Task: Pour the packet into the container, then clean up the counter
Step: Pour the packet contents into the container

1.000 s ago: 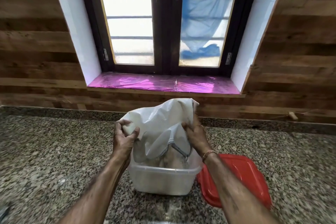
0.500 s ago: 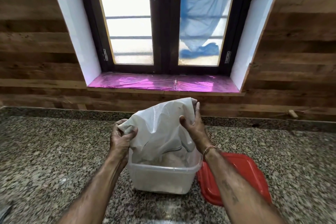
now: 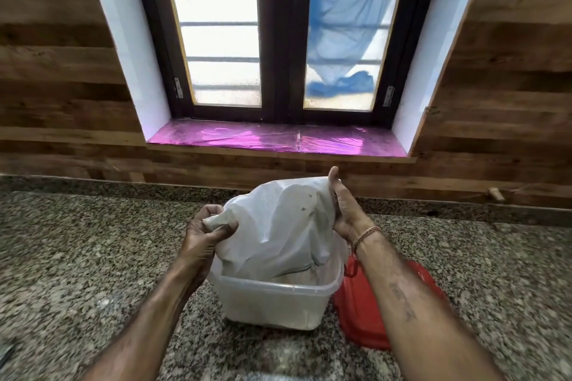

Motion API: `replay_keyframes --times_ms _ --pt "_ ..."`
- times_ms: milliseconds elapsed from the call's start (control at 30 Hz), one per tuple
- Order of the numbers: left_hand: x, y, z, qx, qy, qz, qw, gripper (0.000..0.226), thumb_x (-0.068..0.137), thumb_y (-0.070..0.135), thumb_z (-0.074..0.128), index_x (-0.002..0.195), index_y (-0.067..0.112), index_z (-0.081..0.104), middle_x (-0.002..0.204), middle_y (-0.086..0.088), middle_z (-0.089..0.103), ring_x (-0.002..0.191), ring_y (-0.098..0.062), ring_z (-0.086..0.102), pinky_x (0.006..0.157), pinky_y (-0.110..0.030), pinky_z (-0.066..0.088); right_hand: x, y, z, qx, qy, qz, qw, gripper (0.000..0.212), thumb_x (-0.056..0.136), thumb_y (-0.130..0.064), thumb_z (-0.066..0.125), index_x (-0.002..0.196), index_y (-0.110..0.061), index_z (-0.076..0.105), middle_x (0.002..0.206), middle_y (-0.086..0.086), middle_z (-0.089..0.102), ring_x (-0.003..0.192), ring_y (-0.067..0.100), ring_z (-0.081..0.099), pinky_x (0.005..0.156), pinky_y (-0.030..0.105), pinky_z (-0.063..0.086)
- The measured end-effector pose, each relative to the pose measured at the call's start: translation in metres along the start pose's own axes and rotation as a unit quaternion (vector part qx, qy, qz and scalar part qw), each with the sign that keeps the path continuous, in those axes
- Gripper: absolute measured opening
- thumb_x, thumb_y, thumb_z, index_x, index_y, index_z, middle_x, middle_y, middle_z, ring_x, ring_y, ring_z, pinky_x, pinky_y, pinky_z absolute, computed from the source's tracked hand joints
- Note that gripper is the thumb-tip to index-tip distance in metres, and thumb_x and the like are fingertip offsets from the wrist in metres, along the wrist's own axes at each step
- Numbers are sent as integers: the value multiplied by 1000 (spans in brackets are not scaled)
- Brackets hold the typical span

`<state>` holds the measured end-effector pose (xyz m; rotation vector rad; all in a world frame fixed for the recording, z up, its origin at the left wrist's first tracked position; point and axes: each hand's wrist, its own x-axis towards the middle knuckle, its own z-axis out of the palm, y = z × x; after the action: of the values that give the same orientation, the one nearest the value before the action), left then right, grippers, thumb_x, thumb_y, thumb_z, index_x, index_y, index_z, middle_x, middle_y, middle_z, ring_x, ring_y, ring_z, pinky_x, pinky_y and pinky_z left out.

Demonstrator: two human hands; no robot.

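A white plastic packet (image 3: 278, 226) hangs upside down with its mouth inside a clear square container (image 3: 272, 303) on the granite counter. My left hand (image 3: 204, 235) pinches the packet's left corner. My right hand (image 3: 343, 204) grips its upper right edge, thumb pointing up. The packet hides most of the container's inside, and what lies there is hard to tell through the cloudy wall.
A red lid (image 3: 365, 309) lies flat on the counter right of the container, partly under my right forearm. The speckled granite counter (image 3: 77, 257) runs to a wooden wall with a window and a pink-lined sill (image 3: 278, 139). A small dark object (image 3: 6, 353) pokes in at the lower left edge.
Both hands have lifted the packet's closed end a little higher. My right hand slid from the packet's lower right side up to its top right edge. The packet looks flatter.
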<state>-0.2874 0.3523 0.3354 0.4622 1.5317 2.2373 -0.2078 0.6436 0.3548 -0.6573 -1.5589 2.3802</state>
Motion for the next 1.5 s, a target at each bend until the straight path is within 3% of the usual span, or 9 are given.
replay_keyframes --times_ms 200,400,533,733,1067,1167,1300,1433,1500 --pt "-2 5 4 -22 33 -2 999 28 72 4 76 84 22 58 78 -1 68 69 -17 65 56 -31 57 7 5 -17 34 15 -46 998 45 65 -48 96 85 -25 63 101 11 63 84 23 61 82 46 49" --pt "3 8 6 -64 84 19 994 32 71 2 74 89 21 56 76 4 67 65 -12 65 59 -28 58 -10 0 -21 93 -15 -125 988 19 84 -15 78 91 -20 61 90 4 70 80 17 68 65 33 63" --pt "8 5 7 -39 127 25 991 30 75 7 77 90 24 58 82 4 66 68 -14 62 60 -29 55 -19 -8 -26 30 10 -168 985 39 72 -23 83 103 -28 60 94 -6 72 83 8 70 63 28 59" --pt "19 6 13 -66 186 4 980 30 89 0 71 86 25 55 82 5 64 69 -13 60 61 -29 52 -21 -11 -33 -64 46 -218 973 27 86 -13 76 96 -25 55 85 -9 61 76 6 59 62 29 49" --pt "17 27 -11 209 116 14 971 24 80 32 84 86 14 70 80 -4 71 72 -18 61 65 -29 51 -25 -26 -28 -249 -7 -196 948 29 85 -20 84 111 -14 74 94 5 69 78 12 64 58 24 50" --pt "25 32 -11 315 116 -8 942 25 81 38 81 82 17 68 82 -3 72 79 -22 64 72 -37 51 -24 -29 -22 -266 -8 -188 945 13 88 -8 79 99 -2 75 82 2 72 69 10 62 52 23 46" --pt "30 39 21 584 171 124 784 20 87 49 72 99 33 72 113 5 70 110 -25 62 97 -48 49 -18 -32 -16 -328 23 -207 921 6 88 -8 78 85 -5 74 57 -19 64 54 -7 54 54 13 44" --pt "41 38 83 642 57 179 743 36 90 61 62 111 35 73 119 13 71 118 -16 61 106 -43 33 -16 -42 1 -379 44 -249 890 10 82 -13 84 78 -15 76 76 -11 75 74 -1 66 72 22 55" --pt "46 37 108 628 42 157 761 33 89 58 64 108 33 73 114 10 74 112 -17 64 101 -40 35 -16 -51 7 -417 27 -264 869 12 81 -15 85 76 -20 75 85 -5 76 85 9 71 77 32 60"
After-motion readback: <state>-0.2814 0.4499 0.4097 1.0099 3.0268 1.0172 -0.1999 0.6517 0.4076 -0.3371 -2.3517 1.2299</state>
